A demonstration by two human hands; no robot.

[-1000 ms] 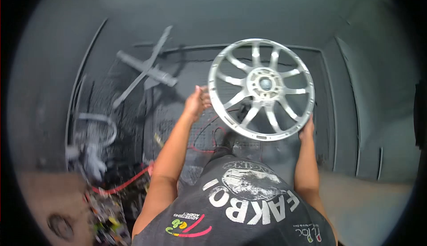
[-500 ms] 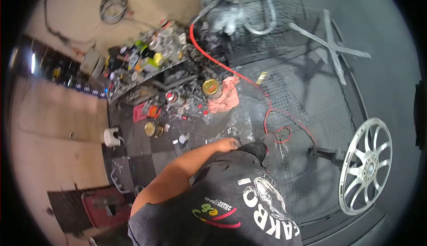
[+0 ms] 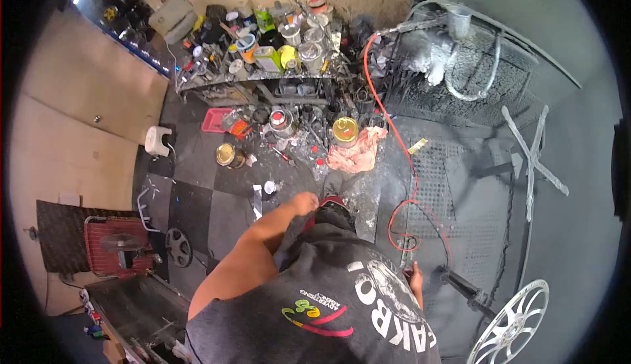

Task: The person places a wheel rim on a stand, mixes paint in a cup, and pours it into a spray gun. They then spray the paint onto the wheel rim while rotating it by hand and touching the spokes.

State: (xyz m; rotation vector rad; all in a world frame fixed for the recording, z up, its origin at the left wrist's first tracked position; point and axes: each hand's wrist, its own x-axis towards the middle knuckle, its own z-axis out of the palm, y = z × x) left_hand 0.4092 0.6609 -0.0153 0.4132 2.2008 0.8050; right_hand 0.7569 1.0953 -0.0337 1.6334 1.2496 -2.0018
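My left hand [image 3: 304,203] is in front of my body with its fingers curled in, near my knee and shoe. Whatever it may hold is hidden. My right hand [image 3: 416,280] shows only partly, at the right side of my dark printed shirt [image 3: 342,291]. Its fingers look bent around a small dark thing that I cannot make out. Close to it are the red hose [image 3: 395,222] on the floor and the dark stand arm [image 3: 463,286]. That arm leads to a pale, many-spoked wheel rim [image 3: 511,328] at lower right.
A cluttered bench [image 3: 276,78] carries several cans and bottles. On the floor stand a gold-lidded can [image 3: 345,130] beside a pink cloth [image 3: 358,153], another can [image 3: 227,155] and a white stool [image 3: 158,140]. A paint-crusted X-shaped stand [image 3: 534,153] is at right. A red-framed fan [image 3: 119,244] stands left.
My view has turned, so the bench and cans sit further right and the wheel rim is lower. My left hand is further left in view. My right hand has come into sight.
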